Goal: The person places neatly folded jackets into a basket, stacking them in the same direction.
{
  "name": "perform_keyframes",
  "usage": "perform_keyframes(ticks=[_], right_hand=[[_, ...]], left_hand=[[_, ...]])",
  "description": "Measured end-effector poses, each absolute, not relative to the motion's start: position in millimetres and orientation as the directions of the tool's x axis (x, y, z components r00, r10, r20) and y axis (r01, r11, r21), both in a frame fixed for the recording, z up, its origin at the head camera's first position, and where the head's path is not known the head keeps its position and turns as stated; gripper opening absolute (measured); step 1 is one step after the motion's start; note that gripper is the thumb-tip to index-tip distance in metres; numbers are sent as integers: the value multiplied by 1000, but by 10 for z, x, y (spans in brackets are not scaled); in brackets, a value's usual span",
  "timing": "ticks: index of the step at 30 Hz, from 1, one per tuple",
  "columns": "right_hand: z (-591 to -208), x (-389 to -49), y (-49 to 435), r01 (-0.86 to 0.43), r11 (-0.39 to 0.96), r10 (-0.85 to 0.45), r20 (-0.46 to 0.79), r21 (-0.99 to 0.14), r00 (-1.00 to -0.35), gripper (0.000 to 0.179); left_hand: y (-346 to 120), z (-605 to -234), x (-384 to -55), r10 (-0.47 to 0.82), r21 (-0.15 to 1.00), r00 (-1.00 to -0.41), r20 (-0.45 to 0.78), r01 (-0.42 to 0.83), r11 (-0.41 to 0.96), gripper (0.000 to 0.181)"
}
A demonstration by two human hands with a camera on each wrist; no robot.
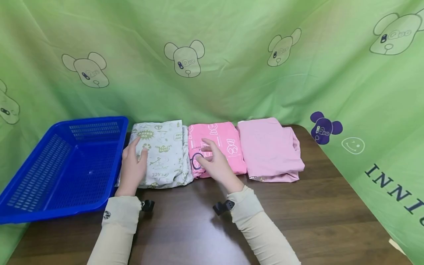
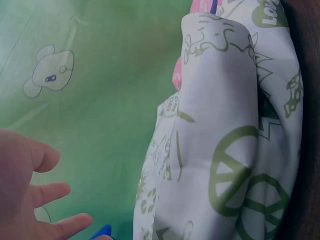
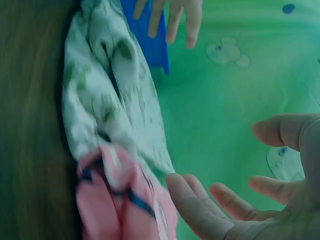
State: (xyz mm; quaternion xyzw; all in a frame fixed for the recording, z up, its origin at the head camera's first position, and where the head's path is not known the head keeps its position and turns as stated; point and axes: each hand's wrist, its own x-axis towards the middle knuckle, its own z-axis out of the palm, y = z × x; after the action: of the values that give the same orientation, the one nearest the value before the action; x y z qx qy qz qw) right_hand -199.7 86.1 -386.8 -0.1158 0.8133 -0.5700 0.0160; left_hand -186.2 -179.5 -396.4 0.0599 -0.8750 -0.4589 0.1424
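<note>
A folded white cloth with green print (image 1: 162, 158) lies beside the basket, its rolled edge facing the left wrist view. My left hand (image 1: 132, 167) hovers over its left side, fingers spread and holding nothing. In the middle sits a bright pink folded cloth (image 1: 232, 136) with white bear outlines. Above its front part is my right hand (image 1: 216, 165), fingers loosely bent and apart, also without anything in them. To the right lies a pale pink folded cloth (image 1: 269, 151), away from both hands. The right wrist view shows the fingers (image 3: 195, 205) standing off the pink cloth.
A blue plastic basket (image 1: 112, 173) with slotted walls stands at the left on the brown wooden table (image 1: 318, 221). Behind and around the table hangs a green curtain (image 1: 228, 88) printed with bear heads. The three cloths form a row along the back edge.
</note>
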Motion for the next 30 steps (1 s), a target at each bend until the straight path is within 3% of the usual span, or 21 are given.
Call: perform_keyframes(ticks=[8,18,30], right_hand=[[-3951,-1920,530,-190,347,-285,90,-918,-954,63],[-4054,-1898,326,-262,530,-314,100,-807,-944,66],[-4005,-1884,32,-138,602,-265,-34,-787,-964,68]], left_hand=[[-1863,-4078,-1806,-252,793,-955,156,-31,609,55],[-1902,-4153,-1857,-270,725,-960,78,-131,676,57],[-1934,-4195,-1851,-258,603,-965,-43,-231,764,56]])
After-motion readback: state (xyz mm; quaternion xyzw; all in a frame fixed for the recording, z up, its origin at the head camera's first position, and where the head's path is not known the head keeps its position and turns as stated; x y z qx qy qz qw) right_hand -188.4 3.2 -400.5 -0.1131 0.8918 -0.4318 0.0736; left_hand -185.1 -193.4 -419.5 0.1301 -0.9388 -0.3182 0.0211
